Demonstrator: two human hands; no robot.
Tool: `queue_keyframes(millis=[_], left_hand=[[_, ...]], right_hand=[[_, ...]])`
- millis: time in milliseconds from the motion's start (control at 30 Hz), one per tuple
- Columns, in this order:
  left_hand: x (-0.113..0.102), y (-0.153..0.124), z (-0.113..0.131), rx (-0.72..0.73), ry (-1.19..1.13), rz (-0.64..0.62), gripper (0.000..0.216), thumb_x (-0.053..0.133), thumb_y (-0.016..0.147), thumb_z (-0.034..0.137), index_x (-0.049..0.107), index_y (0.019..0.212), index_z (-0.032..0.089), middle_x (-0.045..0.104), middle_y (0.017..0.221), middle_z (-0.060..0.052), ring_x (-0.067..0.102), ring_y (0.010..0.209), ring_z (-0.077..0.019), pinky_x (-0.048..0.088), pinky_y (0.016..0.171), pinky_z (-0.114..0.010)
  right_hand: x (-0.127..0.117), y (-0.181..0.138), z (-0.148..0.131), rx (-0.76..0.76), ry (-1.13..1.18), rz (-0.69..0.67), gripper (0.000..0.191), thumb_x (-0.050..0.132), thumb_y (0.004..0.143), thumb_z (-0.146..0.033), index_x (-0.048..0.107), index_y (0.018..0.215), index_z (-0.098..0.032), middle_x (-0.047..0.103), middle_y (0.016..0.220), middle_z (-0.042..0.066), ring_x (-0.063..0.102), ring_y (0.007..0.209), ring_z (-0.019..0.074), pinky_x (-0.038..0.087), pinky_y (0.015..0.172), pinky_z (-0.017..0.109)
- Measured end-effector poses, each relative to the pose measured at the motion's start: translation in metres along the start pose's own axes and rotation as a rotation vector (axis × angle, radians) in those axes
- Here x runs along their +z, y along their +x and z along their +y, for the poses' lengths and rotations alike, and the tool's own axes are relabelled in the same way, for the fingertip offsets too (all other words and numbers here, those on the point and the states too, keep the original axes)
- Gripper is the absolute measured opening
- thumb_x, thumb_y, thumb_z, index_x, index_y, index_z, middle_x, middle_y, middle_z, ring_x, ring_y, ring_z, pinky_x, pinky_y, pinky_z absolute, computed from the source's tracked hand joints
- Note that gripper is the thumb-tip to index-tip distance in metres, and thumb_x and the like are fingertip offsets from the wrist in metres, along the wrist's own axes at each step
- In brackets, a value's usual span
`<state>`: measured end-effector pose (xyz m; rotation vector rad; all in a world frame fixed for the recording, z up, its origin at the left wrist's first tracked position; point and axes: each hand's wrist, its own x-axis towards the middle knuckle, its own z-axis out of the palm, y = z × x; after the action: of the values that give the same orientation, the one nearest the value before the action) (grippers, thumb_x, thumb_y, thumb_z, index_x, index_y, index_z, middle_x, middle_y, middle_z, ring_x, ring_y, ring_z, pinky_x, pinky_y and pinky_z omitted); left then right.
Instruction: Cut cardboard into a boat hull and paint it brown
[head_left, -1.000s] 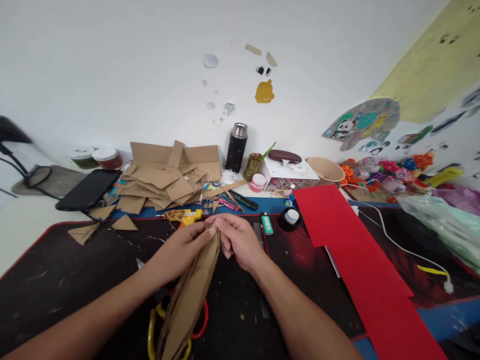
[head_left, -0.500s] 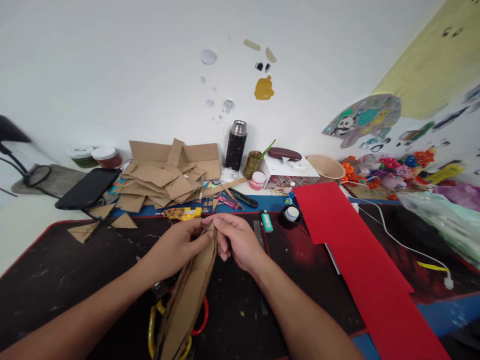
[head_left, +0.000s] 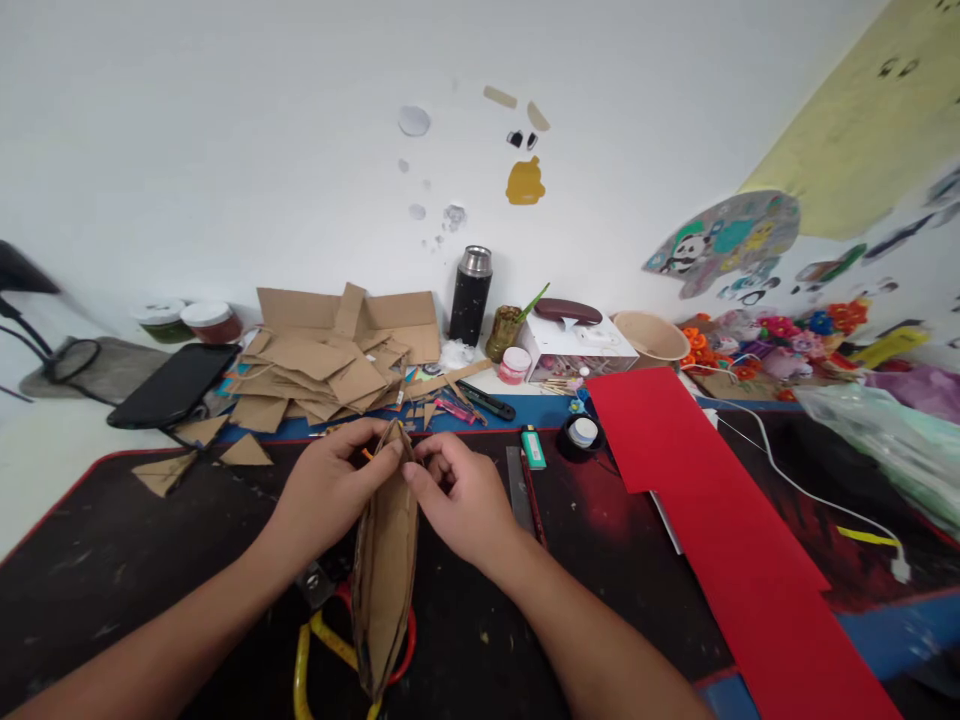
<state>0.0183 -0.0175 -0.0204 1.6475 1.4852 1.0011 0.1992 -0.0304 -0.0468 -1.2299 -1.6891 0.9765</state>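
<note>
Shifting leftward, the left hand (head_left: 330, 495) and right hand (head_left: 461, 500) are pinching the folded cardboard piece (head_left: 386, 560) at its top; squeezing unevenly risks crumpling it.

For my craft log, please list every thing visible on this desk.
mat: one, black, red-edged, on the desk
cardboard piece: one, brown, centre, held upright
cardboard scraps: many, brown, back left
looped handles: two, yellow and red, under the cardboard piece
flask: one, black and silver, by the wall
paper sheet: one, red, right on the mat
lighter: one, green, mat's far edge
tablet: one, black, far left
jars: two, white-lidded, back left
bowl: one, beige, back right
left hand: one, bare, pinching the cardboard piece's top
right hand: one, bare, pinching the same top
</note>
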Motion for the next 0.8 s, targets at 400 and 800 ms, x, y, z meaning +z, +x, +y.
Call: queue_keyframes(millis=[400, 800], left_hand=[[0.001, 0.001, 0.012, -0.042, 0.142, -0.087, 0.034, 0.058, 0.081, 0.053, 0.071, 0.076, 0.023, 0.077, 0.078, -0.002, 0.069, 0.077, -0.0253, 0.050, 0.071, -0.033], [0.003, -0.003, 0.018, -0.081, 0.086, -0.101, 0.024, 0.057, 0.076, 0.044, 0.070, 0.070, 0.024, 0.075, 0.072, 0.000, 0.066, 0.072, -0.0244, 0.049, 0.067, -0.032]], right_hand=[[0.005, -0.006, -0.002, -0.180, -0.462, 0.078, 0.012, 0.062, 0.092, -0.026, 0.062, 0.081, -0.022, 0.063, 0.060, -0.003, 0.056, 0.051, 0.0128, 0.029, 0.055, 0.026], [0.007, -0.008, -0.006, -0.225, -0.636, 0.005, 0.013, 0.059, 0.095, -0.024, 0.064, 0.083, -0.021, 0.077, 0.072, 0.002, 0.071, 0.062, 0.0174, 0.031, 0.057, 0.028]])
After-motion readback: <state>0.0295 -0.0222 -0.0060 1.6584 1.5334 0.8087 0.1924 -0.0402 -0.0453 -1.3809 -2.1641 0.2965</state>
